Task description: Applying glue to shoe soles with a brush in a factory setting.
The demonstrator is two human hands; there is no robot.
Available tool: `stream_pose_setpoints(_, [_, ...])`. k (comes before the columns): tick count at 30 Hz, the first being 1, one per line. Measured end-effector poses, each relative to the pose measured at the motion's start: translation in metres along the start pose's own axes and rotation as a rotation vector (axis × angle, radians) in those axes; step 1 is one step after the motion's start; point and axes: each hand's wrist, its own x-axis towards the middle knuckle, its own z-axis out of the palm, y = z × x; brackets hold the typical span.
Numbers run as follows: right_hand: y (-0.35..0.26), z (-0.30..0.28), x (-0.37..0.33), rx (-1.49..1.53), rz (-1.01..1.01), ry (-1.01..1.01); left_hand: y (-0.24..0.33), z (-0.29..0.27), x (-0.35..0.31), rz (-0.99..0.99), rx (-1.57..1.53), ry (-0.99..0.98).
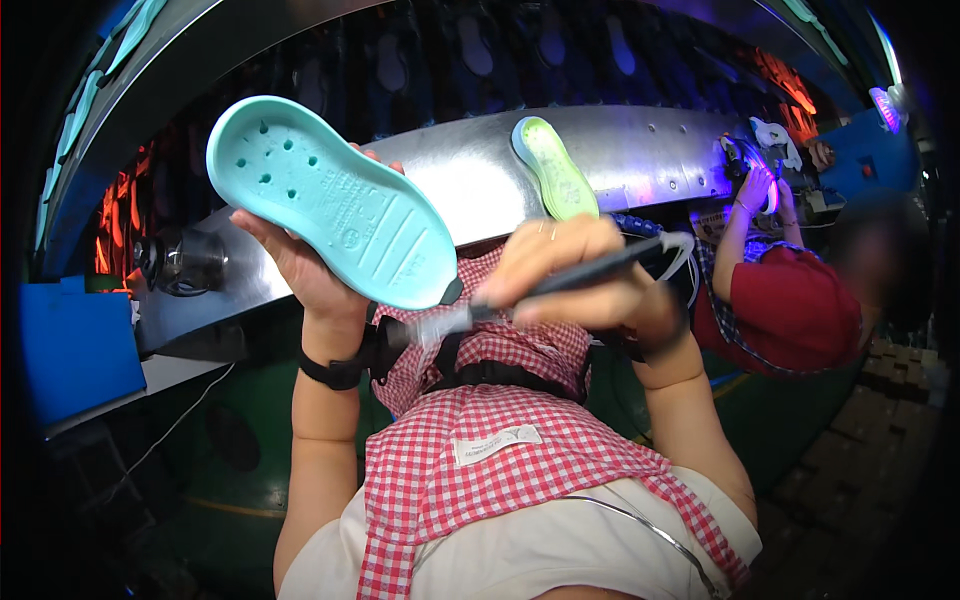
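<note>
Far metal surface (pixel 450 160) with lime sole (pixel 552 170); my left grip (pixel 318 272) holds a turquoise sole (pixel 335 205), my right grip (pixel 575 262) a blurred tool (pixel 592 269), probably a brush.

Gap right of teal sole (pixel 338 205)

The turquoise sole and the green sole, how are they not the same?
The turquoise sole is blue-green; the green sole is yellow-green with a blue edge.
The turquoise sole is held up in the left hand; the green sole lies on the metal bench.
The turquoise sole looks bigger than the green sole here.
Both are shoe-shaped.
</note>
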Motion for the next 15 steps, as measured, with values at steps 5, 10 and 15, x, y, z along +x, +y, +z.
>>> stream_pose_setpoints(5, [0.016, -0.002, -0.007, -0.151, 0.176, -0.004, 0.002, -0.001, 0.001, -0.036, -0.051, -0.017])
stream_pose_setpoints(10, [0.031, -0.003, -0.008, 0.149, 0.069, 0.145, 0.013, 0.01, 0.003, -0.12, -0.122, -0.099])
stream_pose_setpoints(15, [0.034, 0.024, -0.004, 0.669, 0.279, 0.396, 0.0, 0.026, -0.021, -0.195, -0.347, -0.117])
